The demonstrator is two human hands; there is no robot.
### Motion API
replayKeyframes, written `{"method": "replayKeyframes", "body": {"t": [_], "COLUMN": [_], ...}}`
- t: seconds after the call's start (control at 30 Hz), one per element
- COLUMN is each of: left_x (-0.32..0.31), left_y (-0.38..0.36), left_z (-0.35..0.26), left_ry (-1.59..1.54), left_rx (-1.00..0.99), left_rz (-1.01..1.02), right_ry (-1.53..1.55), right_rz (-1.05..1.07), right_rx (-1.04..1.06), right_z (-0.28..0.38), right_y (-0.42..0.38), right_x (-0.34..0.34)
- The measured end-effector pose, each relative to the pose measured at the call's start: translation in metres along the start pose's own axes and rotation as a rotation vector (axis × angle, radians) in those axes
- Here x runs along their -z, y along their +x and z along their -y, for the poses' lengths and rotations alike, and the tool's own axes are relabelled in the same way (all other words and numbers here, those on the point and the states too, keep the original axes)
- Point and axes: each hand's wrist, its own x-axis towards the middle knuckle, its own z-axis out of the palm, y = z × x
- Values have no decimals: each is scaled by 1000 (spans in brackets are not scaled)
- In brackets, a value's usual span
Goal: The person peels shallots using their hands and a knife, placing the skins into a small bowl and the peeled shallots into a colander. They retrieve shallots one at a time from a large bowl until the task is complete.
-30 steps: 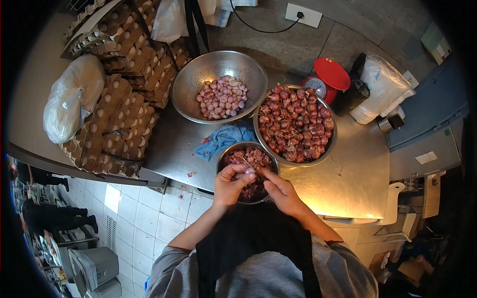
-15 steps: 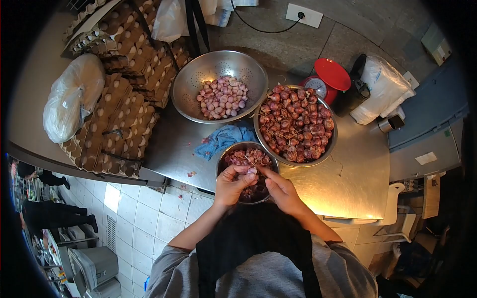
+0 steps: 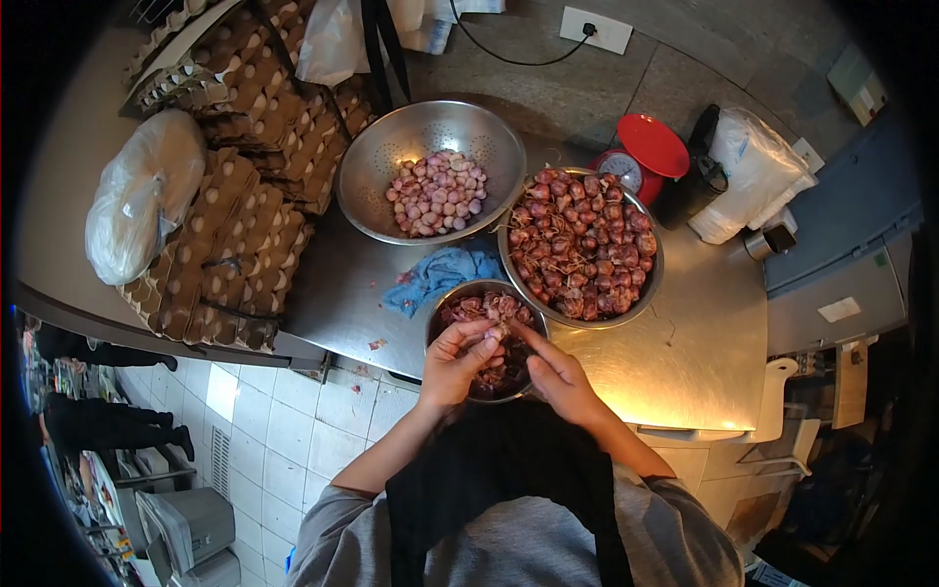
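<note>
Over a small steel bowl of reddish papery skins, both hands meet at one small shallot. My left hand pinches it between thumb and fingers. From the other side, my right hand is closed with its fingertips against the same shallot; whether a small tool is in them I cannot make out. Behind the bowl, a steel colander holds a heap of pale peeled shallots. To the right, a wider steel bowl is full of unpeeled red-brown shallots.
A blue cloth lies left of the skin bowl on the steel table. Stacked egg trays with a white plastic bag stand at left. A red scale is behind the wide bowl. People's legs show at far left.
The hands stay over the skin bowl. My right fingers have shifted slightly at the shallot, and my left fingers have turned a little. The bowls and colander stand as before.
</note>
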Motion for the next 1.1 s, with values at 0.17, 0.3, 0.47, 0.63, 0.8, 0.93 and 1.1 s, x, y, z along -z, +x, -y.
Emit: {"method": "replayKeyframes", "body": {"t": [0.17,0.3,0.47,0.63,0.8,0.93,1.1], "left_x": [1,1,-3,-3,-8,-10,4], "left_y": [0,-1,-2,-1,-4,-3,19], "left_z": [6,7,5,3,-3,-9,-17], "left_ry": [-126,-145,-156,-52,66,63,360], "left_rx": [-15,3,10,0,-35,-91,-315], "left_rz": [16,20,12,25,56,57,-23], "right_ry": [-292,-413,-283,81,148,64,2], "right_rz": [-13,-40,-79,-30,-89,-129,-56], "right_rx": [139,120,173,-188,-183,31,-39], "right_z": [0,7,-12,-9,-21,-52,-28], "right_y": [1,1,2,0,6,15,7], "right_x": [-6,-5,-4,2,9,10,7]}}
